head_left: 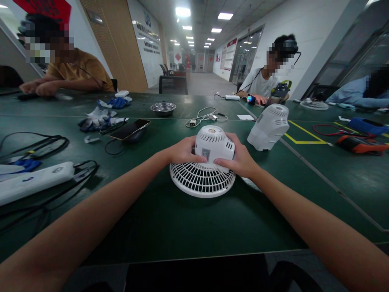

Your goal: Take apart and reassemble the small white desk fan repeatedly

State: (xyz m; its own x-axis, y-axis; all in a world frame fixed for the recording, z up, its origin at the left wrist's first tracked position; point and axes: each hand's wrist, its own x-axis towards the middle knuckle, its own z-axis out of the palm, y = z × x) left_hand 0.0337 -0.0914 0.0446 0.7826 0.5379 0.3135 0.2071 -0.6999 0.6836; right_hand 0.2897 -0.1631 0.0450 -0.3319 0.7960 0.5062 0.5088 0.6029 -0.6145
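A white fan head (202, 180) lies grille-down on the green table (188, 227), its motor housing uppermost. My left hand (185, 151) grips the left side of the housing, thumb across the front near a small grey label. On the opposite side my right hand (241, 158) wraps round the housing, its thumb pointing inward. The fingers of both hands are partly hidden behind the housing. To the right and a bit farther back stands a separate white fan base (269, 127), touched by neither hand.
A phone (131, 129), gloves (99, 119) and a power strip (39, 182) lie to the left. Beyond the fan are a metal bowl (163, 108) and a coiled white cable (206, 117). An orange meter (361, 144) rests at right. Several people sit across the table.
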